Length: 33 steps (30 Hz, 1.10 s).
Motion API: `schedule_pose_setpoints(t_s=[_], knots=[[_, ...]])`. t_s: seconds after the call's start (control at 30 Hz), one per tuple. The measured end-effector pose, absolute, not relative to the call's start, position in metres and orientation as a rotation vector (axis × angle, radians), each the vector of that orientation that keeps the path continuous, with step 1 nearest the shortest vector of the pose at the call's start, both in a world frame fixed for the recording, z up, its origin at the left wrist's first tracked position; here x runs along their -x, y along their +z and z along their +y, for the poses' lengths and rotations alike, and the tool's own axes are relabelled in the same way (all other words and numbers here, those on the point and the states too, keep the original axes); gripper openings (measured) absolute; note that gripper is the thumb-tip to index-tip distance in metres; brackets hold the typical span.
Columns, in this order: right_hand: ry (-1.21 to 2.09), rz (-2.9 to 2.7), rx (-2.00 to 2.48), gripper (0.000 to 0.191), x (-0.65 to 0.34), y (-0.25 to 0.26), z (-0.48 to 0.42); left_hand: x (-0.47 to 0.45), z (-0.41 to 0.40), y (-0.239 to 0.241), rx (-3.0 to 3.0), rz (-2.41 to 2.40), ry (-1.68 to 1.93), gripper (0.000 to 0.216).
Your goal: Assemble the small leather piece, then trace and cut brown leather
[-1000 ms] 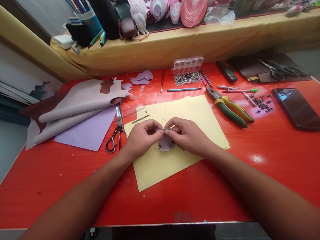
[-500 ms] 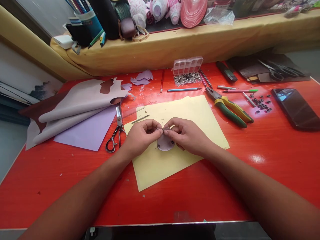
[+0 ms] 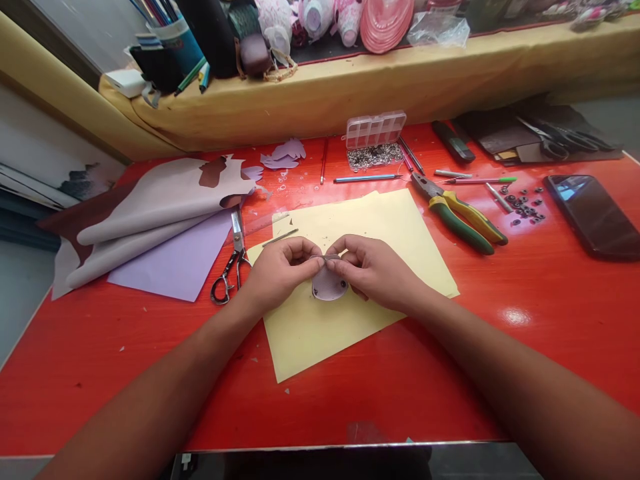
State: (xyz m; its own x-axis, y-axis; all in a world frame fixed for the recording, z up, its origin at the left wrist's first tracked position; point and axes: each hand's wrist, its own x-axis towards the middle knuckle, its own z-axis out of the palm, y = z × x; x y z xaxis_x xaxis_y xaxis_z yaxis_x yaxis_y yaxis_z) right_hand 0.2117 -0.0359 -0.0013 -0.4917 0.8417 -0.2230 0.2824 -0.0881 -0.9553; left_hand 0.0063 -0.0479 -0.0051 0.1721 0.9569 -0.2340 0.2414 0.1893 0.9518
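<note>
Both hands pinch the top edge of a small greyish leather piece (image 3: 330, 285) with a rounded lower edge and two dark snap fasteners near its bottom corners. My left hand (image 3: 287, 270) is closed on it from the left, thumb against fingertips. From the right, my right hand (image 3: 370, 270) grips the same edge, its fingertips almost meeting the left ones. The fingers partly hide the top of the piece. Beneath the hands lie yellow paper sheets (image 3: 320, 347) on the red table (image 3: 450, 393). A thin metal rod (image 3: 280, 238) lies just beyond my left hand.
Black-handled scissors (image 3: 233, 260) and folded leather (image 3: 160, 200) lie left. Green-yellow pliers (image 3: 460, 217), loose snap parts (image 3: 523, 207) and a phone (image 3: 593, 217) are right. An open clear box (image 3: 375, 143) of metal rings stands behind, near pens (image 3: 367, 179).
The leather piece's lower part has shifted very slightly left in view. Both hands keep their pinch, almost unmoved.
</note>
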Motion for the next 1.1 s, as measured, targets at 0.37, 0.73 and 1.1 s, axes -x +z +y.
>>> schedule_pose_setpoints(t_s=[0.37, 0.73, 1.1], knots=[[1.473, -1.808, 1.242, 0.008, -0.213, -0.003, -0.036, -0.003, -0.047, -0.004, -1.391, 1.291, 0.735, 0.019], [1.375, -1.900, 1.267, 0.002, -0.212, -0.007, -0.036, -0.007, -0.057, -0.012, -1.632, 1.411, 0.695, 0.011], [1.447, -1.853, 1.227, 0.013, -0.212, -0.006, -0.037, -0.005, -0.052, -0.009, -1.469, 1.371, 0.681, 0.014]])
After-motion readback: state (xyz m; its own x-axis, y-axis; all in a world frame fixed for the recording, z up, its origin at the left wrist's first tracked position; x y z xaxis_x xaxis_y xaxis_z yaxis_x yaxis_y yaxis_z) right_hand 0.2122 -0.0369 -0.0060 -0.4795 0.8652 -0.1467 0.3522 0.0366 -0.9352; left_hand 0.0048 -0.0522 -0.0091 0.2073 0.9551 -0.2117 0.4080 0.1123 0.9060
